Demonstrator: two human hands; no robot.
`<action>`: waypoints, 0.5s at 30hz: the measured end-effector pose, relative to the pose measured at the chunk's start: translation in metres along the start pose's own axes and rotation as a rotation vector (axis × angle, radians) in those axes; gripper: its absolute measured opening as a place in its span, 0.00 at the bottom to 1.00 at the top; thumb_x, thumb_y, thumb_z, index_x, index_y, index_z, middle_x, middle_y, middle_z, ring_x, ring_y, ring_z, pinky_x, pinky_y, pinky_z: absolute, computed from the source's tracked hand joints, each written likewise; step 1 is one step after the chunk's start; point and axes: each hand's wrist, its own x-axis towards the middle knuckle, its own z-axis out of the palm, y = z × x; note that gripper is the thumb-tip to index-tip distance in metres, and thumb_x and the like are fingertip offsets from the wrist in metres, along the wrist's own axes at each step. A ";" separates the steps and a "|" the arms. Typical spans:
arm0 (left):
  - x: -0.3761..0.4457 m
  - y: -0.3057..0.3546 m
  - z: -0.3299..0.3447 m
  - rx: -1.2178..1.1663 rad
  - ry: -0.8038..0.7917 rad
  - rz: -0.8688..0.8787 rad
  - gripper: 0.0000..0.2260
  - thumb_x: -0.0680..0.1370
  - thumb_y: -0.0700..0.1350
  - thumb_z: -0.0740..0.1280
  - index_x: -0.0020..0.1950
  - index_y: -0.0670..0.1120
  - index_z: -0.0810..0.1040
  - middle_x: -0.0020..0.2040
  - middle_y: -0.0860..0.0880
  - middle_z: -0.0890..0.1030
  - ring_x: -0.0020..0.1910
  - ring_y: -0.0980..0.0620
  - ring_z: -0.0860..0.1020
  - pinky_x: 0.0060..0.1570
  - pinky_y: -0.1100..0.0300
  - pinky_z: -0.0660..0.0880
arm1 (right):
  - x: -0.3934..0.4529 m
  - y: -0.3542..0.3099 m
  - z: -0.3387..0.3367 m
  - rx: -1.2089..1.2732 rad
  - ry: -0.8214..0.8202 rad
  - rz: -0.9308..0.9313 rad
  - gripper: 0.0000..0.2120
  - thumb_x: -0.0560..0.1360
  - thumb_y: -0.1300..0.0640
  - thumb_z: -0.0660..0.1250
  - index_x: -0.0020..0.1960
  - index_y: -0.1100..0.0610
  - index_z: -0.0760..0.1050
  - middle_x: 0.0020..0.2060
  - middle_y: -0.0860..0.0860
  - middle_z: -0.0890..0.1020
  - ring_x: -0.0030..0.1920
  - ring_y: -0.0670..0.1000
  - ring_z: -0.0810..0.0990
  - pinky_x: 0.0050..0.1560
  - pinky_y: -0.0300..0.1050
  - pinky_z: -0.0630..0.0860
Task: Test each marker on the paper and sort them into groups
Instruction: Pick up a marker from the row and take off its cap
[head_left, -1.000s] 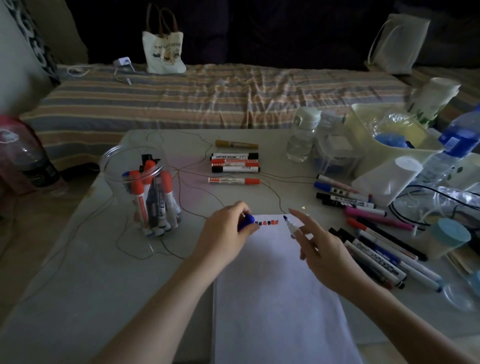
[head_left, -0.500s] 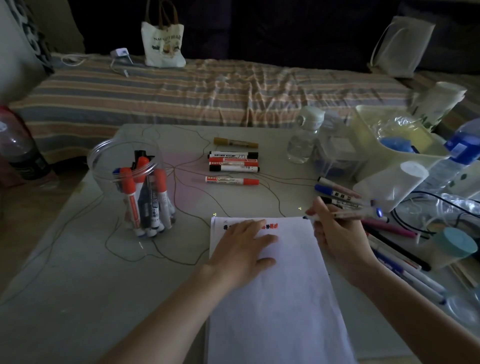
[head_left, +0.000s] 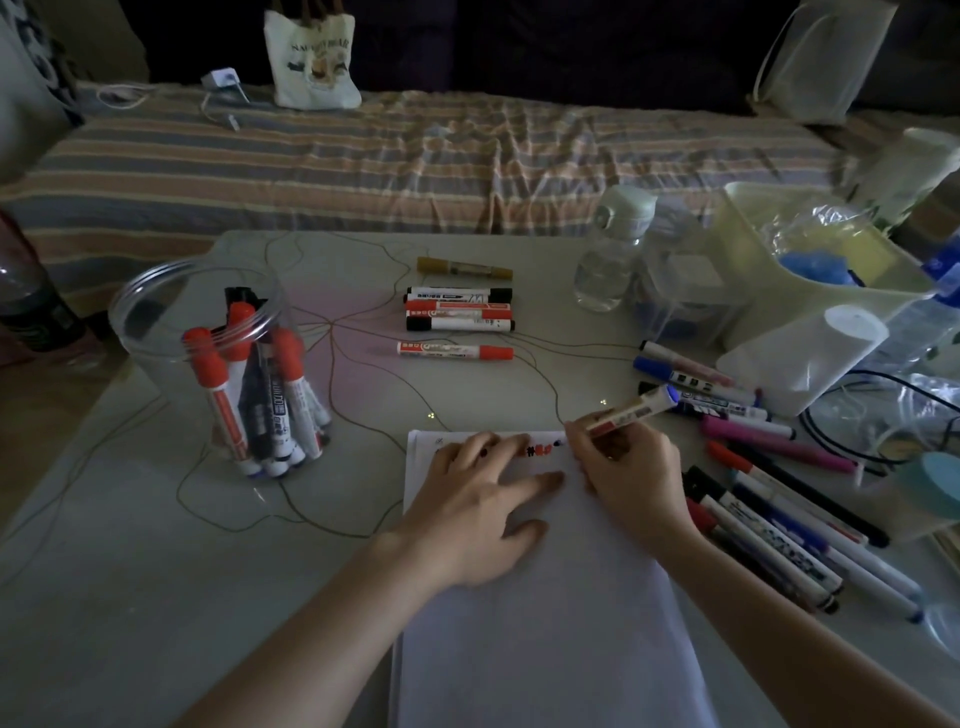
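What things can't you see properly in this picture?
All in the head view:
- Marker tip: hidden under the right hand, so whether it touches the paper cannot be told.
- Some test marks on the paper: covered by the left hand fingers.
- Marker labels: too small and dim to read.
- Lower ends of the markers in the jar: blurred through the plastic.
- Bottle at the left: cut off by the frame edge.

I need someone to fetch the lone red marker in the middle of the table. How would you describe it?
Start at the clear jar of markers on the table's left, then look right to the stacked row of markers. Just nearer the paper lies the lone marker: white barrel, red at both ends, apart from the rest.
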 end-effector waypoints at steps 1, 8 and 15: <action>0.000 0.001 -0.001 0.003 -0.001 -0.004 0.32 0.69 0.66 0.41 0.73 0.65 0.59 0.77 0.52 0.53 0.74 0.49 0.50 0.71 0.50 0.50 | -0.001 0.001 0.000 -0.012 0.010 0.000 0.13 0.74 0.47 0.71 0.35 0.52 0.80 0.26 0.47 0.82 0.29 0.41 0.80 0.33 0.32 0.73; 0.001 0.001 0.000 -0.023 -0.014 -0.020 0.33 0.69 0.67 0.42 0.73 0.66 0.61 0.77 0.54 0.53 0.74 0.50 0.49 0.71 0.51 0.49 | -0.002 0.001 -0.001 0.026 -0.013 0.005 0.14 0.74 0.50 0.72 0.34 0.56 0.80 0.24 0.48 0.81 0.25 0.39 0.78 0.30 0.25 0.70; 0.002 0.000 0.001 -0.002 -0.025 -0.023 0.27 0.73 0.64 0.50 0.73 0.66 0.61 0.77 0.53 0.53 0.74 0.49 0.49 0.71 0.51 0.49 | -0.003 0.000 -0.001 0.036 -0.047 -0.021 0.13 0.75 0.50 0.71 0.35 0.56 0.80 0.25 0.47 0.80 0.26 0.39 0.78 0.31 0.26 0.71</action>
